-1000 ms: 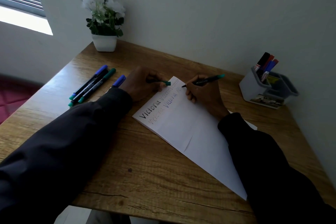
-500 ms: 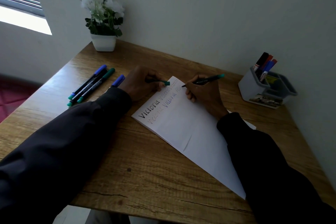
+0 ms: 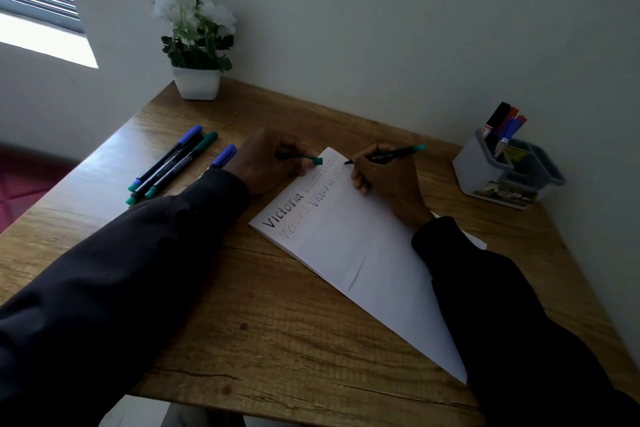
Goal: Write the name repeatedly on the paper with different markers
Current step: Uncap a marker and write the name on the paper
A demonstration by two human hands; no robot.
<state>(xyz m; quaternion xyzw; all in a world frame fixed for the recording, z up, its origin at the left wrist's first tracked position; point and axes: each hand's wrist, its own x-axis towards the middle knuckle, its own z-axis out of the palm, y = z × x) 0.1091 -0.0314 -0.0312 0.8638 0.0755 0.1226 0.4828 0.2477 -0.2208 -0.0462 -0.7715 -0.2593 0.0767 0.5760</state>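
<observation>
Grey caddy [image 3: 475,173], frame right: markers [image 3: 498,121] upright. Right grip [image 3: 384,180] pinches green marker [image 3: 394,154]; left grip [image 3: 266,163] pinches green cap [image 3: 314,160].

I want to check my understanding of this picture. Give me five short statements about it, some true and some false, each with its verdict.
1. The right hand holds a marker with its tip at the paper. True.
2. The left hand lies flat and empty. False: it grips a green-tipped cap at the paper's edge.
3. The paper is blank. False: the name is written on it several times.
4. Several loose markers lie on the table left of the left hand. True.
5. The plant pot stands on the table's right side. False: it stands at the far left; a grey holder is on the right.
</observation>
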